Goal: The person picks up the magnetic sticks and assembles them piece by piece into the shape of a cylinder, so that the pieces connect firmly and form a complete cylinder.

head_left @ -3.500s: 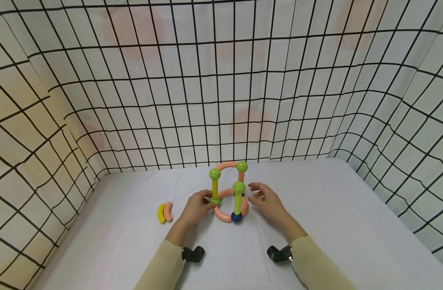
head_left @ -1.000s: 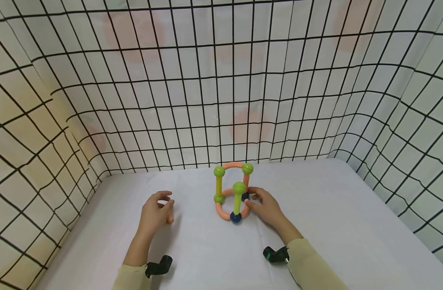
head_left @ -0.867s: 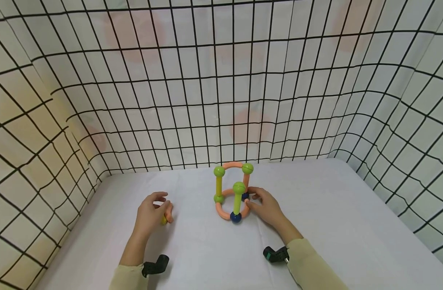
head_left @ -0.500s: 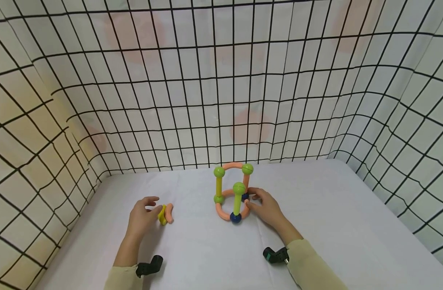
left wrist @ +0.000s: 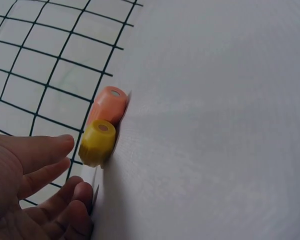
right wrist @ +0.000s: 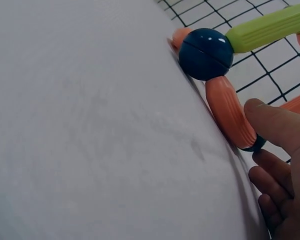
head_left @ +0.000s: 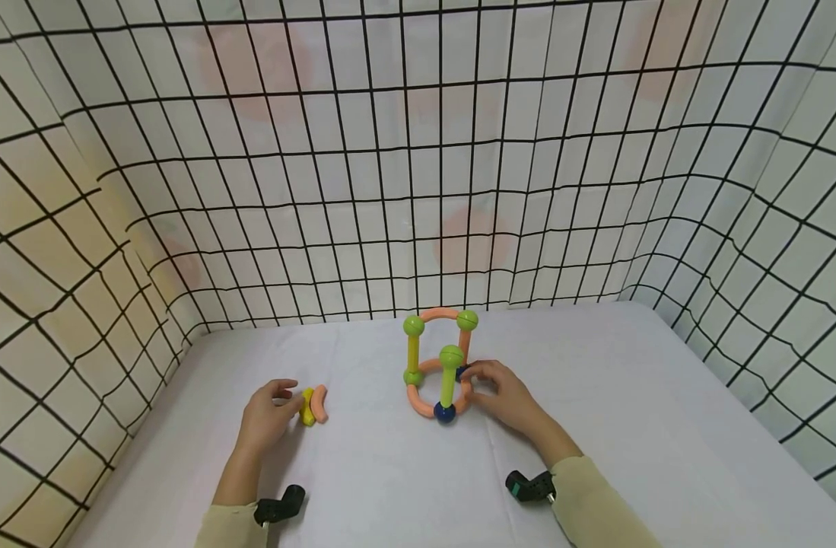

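My left hand [head_left: 265, 415] is beside two short curved rods on the table, its thumb close to the yellow curved rod [left wrist: 97, 142]. The orange curved rod [head_left: 319, 403] lies just right of the yellow one. A magnetic ball-and-rod frame [head_left: 448, 380] stands in the middle: an orange ring base, three uprights with green balls [head_left: 451, 355] on top, and one orange curved rod [head_left: 440, 313] joining the two rear balls. My right hand [head_left: 505, 396] is at the frame's right side, thumb against the orange base rod [right wrist: 230, 112], fingers near a navy ball [right wrist: 257, 144].
White cloth covers the table [head_left: 404, 487]. A black wire grid [head_left: 363, 190] rises behind the table and along both sides. Each wrist wears a small black camera, the left camera [head_left: 281, 504] and right camera [head_left: 530, 485].
My left hand has left the frame and come to the loose rods, then drawn left of the yellow one. My right hand came to the frame's base and has lately shifted slightly back.
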A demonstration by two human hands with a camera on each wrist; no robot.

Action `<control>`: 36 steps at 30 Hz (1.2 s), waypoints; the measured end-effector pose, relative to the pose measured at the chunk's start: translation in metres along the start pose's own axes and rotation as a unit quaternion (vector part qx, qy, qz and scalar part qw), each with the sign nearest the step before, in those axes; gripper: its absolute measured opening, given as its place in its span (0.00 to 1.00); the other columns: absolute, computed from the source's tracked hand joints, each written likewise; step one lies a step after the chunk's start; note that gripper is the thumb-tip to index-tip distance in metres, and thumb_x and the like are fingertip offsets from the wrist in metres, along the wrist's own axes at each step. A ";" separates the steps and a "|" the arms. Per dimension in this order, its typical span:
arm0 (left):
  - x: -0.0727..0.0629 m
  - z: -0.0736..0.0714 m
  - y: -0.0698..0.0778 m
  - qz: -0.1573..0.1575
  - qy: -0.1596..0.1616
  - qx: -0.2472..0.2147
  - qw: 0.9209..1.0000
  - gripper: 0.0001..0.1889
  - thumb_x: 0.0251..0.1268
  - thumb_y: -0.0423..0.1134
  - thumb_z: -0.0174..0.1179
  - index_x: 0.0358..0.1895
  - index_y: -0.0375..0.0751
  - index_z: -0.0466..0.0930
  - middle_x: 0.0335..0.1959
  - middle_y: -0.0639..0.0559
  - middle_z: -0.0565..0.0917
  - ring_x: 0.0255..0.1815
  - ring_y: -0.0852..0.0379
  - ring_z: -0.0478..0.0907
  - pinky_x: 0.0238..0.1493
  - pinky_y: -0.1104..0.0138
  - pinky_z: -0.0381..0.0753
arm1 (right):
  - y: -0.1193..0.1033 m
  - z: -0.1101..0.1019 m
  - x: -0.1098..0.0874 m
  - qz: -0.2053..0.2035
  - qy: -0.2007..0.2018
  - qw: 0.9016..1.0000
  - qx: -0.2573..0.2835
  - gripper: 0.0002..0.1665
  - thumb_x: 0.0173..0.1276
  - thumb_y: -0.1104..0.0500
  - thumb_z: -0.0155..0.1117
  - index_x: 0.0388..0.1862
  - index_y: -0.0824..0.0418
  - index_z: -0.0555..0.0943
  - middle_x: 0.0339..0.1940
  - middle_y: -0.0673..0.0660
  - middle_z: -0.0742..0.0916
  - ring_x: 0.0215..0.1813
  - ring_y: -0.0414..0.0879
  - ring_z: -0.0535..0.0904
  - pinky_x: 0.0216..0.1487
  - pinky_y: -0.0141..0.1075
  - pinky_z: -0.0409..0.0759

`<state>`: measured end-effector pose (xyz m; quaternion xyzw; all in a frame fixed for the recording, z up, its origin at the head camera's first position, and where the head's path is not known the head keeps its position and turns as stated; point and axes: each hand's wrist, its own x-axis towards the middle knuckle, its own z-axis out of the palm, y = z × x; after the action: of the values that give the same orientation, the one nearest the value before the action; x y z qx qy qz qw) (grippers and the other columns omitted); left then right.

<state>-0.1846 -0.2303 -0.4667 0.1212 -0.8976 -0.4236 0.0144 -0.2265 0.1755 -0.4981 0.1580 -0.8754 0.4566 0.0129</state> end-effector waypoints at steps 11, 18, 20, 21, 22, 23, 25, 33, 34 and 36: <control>0.000 0.001 -0.002 0.006 -0.013 0.019 1.000 0.22 0.69 0.41 0.61 0.61 0.33 0.76 0.54 0.35 0.80 0.50 0.43 0.78 0.42 0.62 0.79 | 0.007 -0.003 -0.002 -0.014 -0.025 0.999 -0.036 0.13 0.64 0.51 0.73 0.47 0.38 0.85 0.70 0.55 0.76 0.75 0.63 0.66 0.72 0.66 0.60; -0.001 0.003 0.000 0.007 -0.018 0.032 0.999 0.22 0.69 0.43 0.61 0.60 0.32 0.77 0.53 0.34 0.81 0.48 0.44 0.77 0.41 0.62 0.79 | 0.008 -0.002 -0.003 -0.019 -0.023 0.998 -0.055 0.11 0.64 0.49 0.72 0.46 0.37 0.85 0.70 0.54 0.77 0.74 0.62 0.67 0.70 0.66 0.62; -0.001 0.003 0.000 0.006 -0.017 0.034 0.999 0.23 0.69 0.44 0.62 0.60 0.31 0.77 0.53 0.34 0.82 0.47 0.45 0.77 0.40 0.64 0.79 | 0.007 -0.003 -0.003 -0.019 -0.023 0.998 -0.055 0.12 0.64 0.50 0.72 0.46 0.37 0.85 0.70 0.55 0.77 0.74 0.63 0.67 0.70 0.66 0.62; -0.001 0.003 0.001 0.006 -0.017 0.035 0.999 0.23 0.69 0.44 0.62 0.59 0.30 0.77 0.53 0.34 0.82 0.45 0.46 0.77 0.38 0.65 0.79 | 0.007 -0.003 -0.003 -0.019 -0.023 0.998 -0.056 0.11 0.64 0.50 0.72 0.46 0.37 0.85 0.70 0.55 0.76 0.74 0.63 0.67 0.70 0.66 0.62; -0.001 0.004 0.001 0.004 -0.016 0.036 0.999 0.23 0.69 0.44 0.62 0.59 0.30 0.78 0.53 0.34 0.82 0.44 0.46 0.77 0.37 0.66 0.78 | 0.006 -0.003 -0.003 -0.018 -0.024 0.998 -0.055 0.12 0.64 0.50 0.72 0.46 0.37 0.85 0.70 0.55 0.76 0.74 0.63 0.66 0.71 0.66 0.62; -0.001 0.004 0.001 0.003 -0.014 0.037 0.999 0.23 0.69 0.44 0.62 0.59 0.29 0.78 0.52 0.34 0.82 0.43 0.47 0.77 0.36 0.66 0.77 | 0.006 -0.003 -0.004 -0.017 -0.024 0.998 -0.053 0.12 0.64 0.50 0.72 0.46 0.37 0.85 0.70 0.55 0.76 0.74 0.63 0.66 0.71 0.66 0.61; -0.001 0.004 0.002 -0.002 -0.011 0.037 0.999 0.23 0.68 0.43 0.62 0.58 0.28 0.78 0.52 0.34 0.83 0.42 0.48 0.77 0.35 0.67 0.76 | 0.006 -0.003 -0.004 -0.017 -0.025 0.998 -0.050 0.12 0.65 0.50 0.72 0.46 0.37 0.85 0.71 0.56 0.76 0.75 0.63 0.66 0.71 0.67 0.61; -0.001 0.006 0.006 -0.027 0.002 0.041 0.999 0.21 0.67 0.42 0.62 0.54 0.26 0.79 0.50 0.32 0.83 0.40 0.47 0.78 0.33 0.66 0.77 | 0.006 -0.002 -0.004 -0.016 -0.024 0.998 -0.050 0.11 0.65 0.50 0.72 0.46 0.37 0.85 0.70 0.55 0.76 0.74 0.63 0.66 0.70 0.67 0.61; -0.001 0.007 0.006 -0.029 0.004 0.042 0.999 0.21 0.67 0.42 0.62 0.53 0.26 0.80 0.49 0.32 0.83 0.39 0.47 0.78 0.32 0.66 0.77 | 0.006 -0.002 -0.004 -0.016 -0.024 0.998 -0.050 0.11 0.64 0.50 0.72 0.46 0.37 0.85 0.70 0.55 0.76 0.74 0.63 0.66 0.70 0.67 0.61; -0.001 0.007 0.007 -0.035 0.007 0.044 0.998 0.21 0.67 0.42 0.62 0.52 0.26 0.80 0.48 0.32 0.84 0.38 0.47 0.79 0.31 0.66 0.77 | 0.007 -0.002 -0.004 -0.017 -0.023 0.998 -0.052 0.11 0.65 0.50 0.72 0.45 0.37 0.85 0.70 0.55 0.76 0.74 0.63 0.66 0.70 0.67 0.61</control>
<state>-0.1861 -0.2206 -0.4654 0.1558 -0.9104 -0.3834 0.0011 -0.2251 0.1816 -0.5029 0.1823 -0.8954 0.4061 0.0088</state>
